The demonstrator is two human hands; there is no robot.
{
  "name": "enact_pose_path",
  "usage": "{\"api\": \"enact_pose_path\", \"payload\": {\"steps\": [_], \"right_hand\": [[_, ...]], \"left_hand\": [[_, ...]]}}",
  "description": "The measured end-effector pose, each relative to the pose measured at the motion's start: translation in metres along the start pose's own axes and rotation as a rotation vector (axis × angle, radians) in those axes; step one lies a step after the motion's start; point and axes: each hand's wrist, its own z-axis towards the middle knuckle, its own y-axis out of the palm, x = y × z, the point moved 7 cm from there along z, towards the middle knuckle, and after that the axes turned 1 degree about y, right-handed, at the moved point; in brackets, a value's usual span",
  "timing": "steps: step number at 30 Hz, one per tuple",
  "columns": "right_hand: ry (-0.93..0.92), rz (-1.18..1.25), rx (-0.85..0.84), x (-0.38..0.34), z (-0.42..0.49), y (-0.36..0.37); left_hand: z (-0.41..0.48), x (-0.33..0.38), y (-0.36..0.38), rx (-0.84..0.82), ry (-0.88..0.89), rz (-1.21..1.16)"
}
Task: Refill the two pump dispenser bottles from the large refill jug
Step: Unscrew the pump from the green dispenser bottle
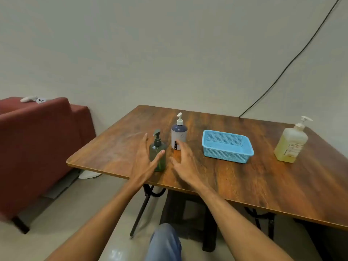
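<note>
**Both hands open around the green pump bottle**

Your left hand point(144, 159) reaches over the near-left part of the table with fingers spread — the thumb lies across the front of the green bottle point(157, 153), touching or nearly so, though nothing is gripped. That bottle is short, translucent dark green, with a dark pump head, and it stands upright near the table's left edge. Just right of it your right hand point(185, 159) is also open, fingers splayed, its fingertips close to the base of the white bottle point(178, 135), which stands upright just behind. This one has a dark blue upper part, a speckled white lower body and a white pump.

Further right sits an empty-looking blue plastic basket point(227, 146) with perforated walls. Well apart at the far right stands the large refill jug point(291, 146) — pale, squarish, filled with yellowish liquid and topped with a white pump.

The table point(244, 178) is dark wood-grain with black metal legs, set against a plain pale wall; a black cable point(293, 59) runs down the wall behind it. At the left stands a maroon sofa point(37, 140).

A black vertical strip on the white bottle reads "JOYO". The jug's label print is too small to read.
</note>
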Motion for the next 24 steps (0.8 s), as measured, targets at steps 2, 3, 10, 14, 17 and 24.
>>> {"api": "enact_pose_path", "payload": {"steps": [2, 3, 10, 14, 17, 24], "right_hand": [[0.028, 0.045, -0.085, 0.007, 0.006, 0.015], [0.046, 0.058, -0.135, 0.011, 0.006, 0.022], [0.071, 0.226, -0.276, 0.022, 0.013, 0.039], [0.082, 0.272, -0.196, 0.033, 0.013, 0.015], [0.068, 0.263, -0.118, 0.038, 0.006, -0.019], [0.129, 0.301, -0.015, 0.088, -0.023, -0.083]], "left_hand": [[0.007, -0.008, 0.007, -0.057, 0.002, -0.014], [0.008, -0.011, 0.010, -0.078, 0.013, -0.002], [0.018, -0.009, 0.027, -0.127, 0.063, -0.068], [0.021, 0.012, 0.045, -0.129, 0.110, -0.131], [0.021, 0.033, 0.068, -0.165, 0.144, -0.177], [0.003, 0.081, 0.132, -0.325, 0.156, -0.257]]}}
